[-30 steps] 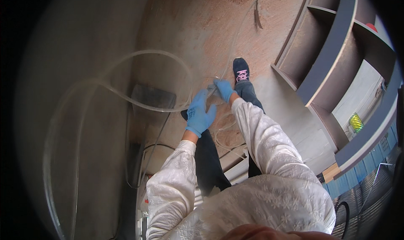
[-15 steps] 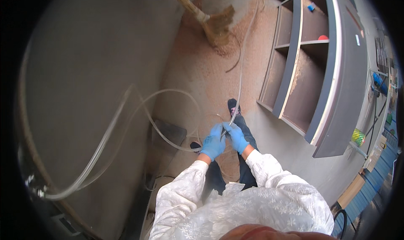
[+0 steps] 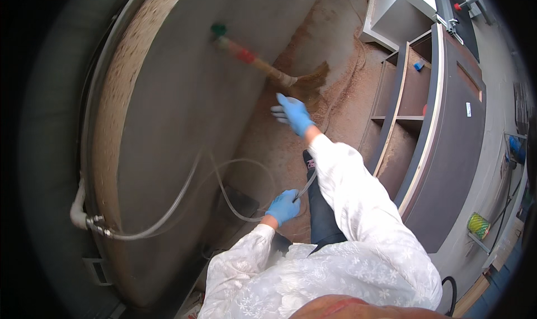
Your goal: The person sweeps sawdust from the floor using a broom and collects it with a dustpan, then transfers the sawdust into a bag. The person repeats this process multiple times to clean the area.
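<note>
Low in front of me, my left hand [image 3: 283,206], in a blue glove, is closed around a clear plastic hose [image 3: 224,193]. The hose loops leftward to a metal fitting [image 3: 99,226] at the edge of the large grey panel. My right hand [image 3: 293,115], also gloved in blue, is stretched forward, fingers apart and holding nothing. It is nearest a straw broom [image 3: 307,85], just short of its bristles. The broom's handle, with red and green parts, leans against the grey panel [image 3: 168,89].
Reddish-brown shavings [image 3: 341,89] lie scattered on the floor around the broom. To the right stands a dark cabinet carcass [image 3: 453,123] with compartments, a blue object [image 3: 418,66] inside. A green and yellow roll [image 3: 479,225] sits farther right. My shoe [image 3: 309,161] shows below.
My right hand has let go of the hose and moved forward near the broom. My left hand keeps hold of the hose. The view has shifted, showing more of the panel's left edge.
</note>
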A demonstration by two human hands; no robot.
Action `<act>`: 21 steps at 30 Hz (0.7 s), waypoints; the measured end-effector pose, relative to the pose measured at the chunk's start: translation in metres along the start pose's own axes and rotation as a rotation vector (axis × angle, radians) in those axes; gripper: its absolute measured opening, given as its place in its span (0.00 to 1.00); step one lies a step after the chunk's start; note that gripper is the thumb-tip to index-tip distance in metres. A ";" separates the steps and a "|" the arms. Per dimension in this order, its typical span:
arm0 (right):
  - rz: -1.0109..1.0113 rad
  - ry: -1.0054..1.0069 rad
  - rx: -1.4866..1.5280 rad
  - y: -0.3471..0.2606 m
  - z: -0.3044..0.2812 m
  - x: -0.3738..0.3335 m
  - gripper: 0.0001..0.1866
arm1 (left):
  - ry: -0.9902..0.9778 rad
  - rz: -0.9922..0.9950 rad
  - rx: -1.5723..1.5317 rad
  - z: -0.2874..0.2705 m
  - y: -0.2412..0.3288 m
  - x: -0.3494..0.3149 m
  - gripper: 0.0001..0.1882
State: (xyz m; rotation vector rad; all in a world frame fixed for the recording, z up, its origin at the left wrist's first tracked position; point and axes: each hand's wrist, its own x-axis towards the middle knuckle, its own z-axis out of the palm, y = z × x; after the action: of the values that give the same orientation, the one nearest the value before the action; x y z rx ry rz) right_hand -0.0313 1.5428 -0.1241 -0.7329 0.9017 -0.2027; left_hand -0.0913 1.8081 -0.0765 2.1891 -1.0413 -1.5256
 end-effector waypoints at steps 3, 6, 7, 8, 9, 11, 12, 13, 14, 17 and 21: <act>0.266 -0.084 0.295 -0.046 0.036 0.050 0.47 | 0.021 -0.044 -0.011 -0.007 0.035 0.012 0.11; 0.361 -0.051 0.617 -0.076 0.063 0.083 0.50 | 0.046 -0.078 0.001 -0.017 0.056 0.016 0.11; 0.357 -0.077 0.675 -0.081 0.069 0.090 0.50 | 0.059 -0.086 0.005 -0.021 0.060 0.017 0.11; 0.350 -0.084 0.732 -0.084 0.075 0.098 0.50 | 0.061 -0.087 0.000 -0.025 0.062 0.018 0.11; 0.347 -0.071 0.786 -0.086 0.082 0.106 0.50 | 0.066 -0.091 -0.002 -0.029 0.062 0.018 0.12; 0.326 -0.110 0.765 -0.086 0.092 0.122 0.47 | 0.064 -0.110 -0.003 -0.037 0.060 0.019 0.12; 0.322 -0.091 0.745 -0.086 0.097 0.131 0.46 | 0.058 -0.124 -0.002 -0.041 0.058 0.019 0.13; 0.336 -0.125 0.798 -0.085 0.102 0.139 0.44 | 0.036 -0.160 -0.001 -0.045 0.056 0.019 0.14; 0.354 -0.134 0.844 -0.083 0.107 0.146 0.43 | 0.050 -0.136 0.013 -0.050 0.054 0.019 0.14; 0.396 -0.161 0.985 -0.075 0.115 0.167 0.39 | 0.064 -0.143 0.026 -0.063 0.051 0.019 0.14; 0.286 -0.044 1.076 -0.059 0.125 0.198 0.32 | 0.036 -0.156 -0.002 -0.081 0.060 0.023 0.15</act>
State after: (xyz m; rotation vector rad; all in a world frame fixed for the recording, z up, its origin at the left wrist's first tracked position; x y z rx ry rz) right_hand 0.1960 1.4707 -0.1629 0.3859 0.7056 -0.3682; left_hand -0.0377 1.7361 -0.0247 2.3357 -0.8759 -1.5429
